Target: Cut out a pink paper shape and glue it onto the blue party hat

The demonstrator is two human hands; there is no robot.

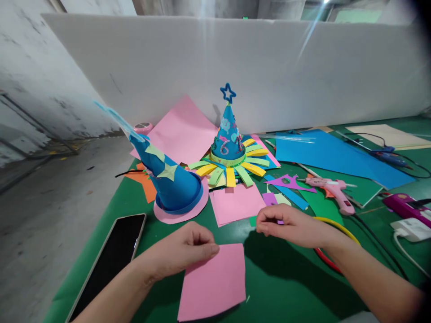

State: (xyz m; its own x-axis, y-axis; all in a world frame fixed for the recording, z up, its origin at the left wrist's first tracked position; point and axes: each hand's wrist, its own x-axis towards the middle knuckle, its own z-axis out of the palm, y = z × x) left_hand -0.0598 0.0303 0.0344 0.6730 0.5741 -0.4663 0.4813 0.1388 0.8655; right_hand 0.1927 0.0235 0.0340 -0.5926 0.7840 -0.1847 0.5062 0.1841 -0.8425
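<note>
My left hand point(186, 246) pinches the upper left corner of a square pink sheet of paper point(215, 282) between thumb and fingers. To its right, my right hand point(286, 222) is raised over the table, fingers curled in against the thumb; nothing shows between them. Just beyond both hands lies a small stack of pink sheets point(237, 204). A blue paper cone hat point(175, 186) with pale green stars and a pink brim leans to the left. Behind the stack stands a blue party hat point(229, 134) bearing a pink 6, a star on top, and a fringed green and yellow brim.
A phone point(112, 260) lies along the left edge of the green table point(266, 291). At right are a pink glue gun point(332, 188) with a black cord, a magenta device point(406, 206), and a white plug point(409, 228). Blue sheets point(336, 154) and a white board point(235, 63) stretch behind.
</note>
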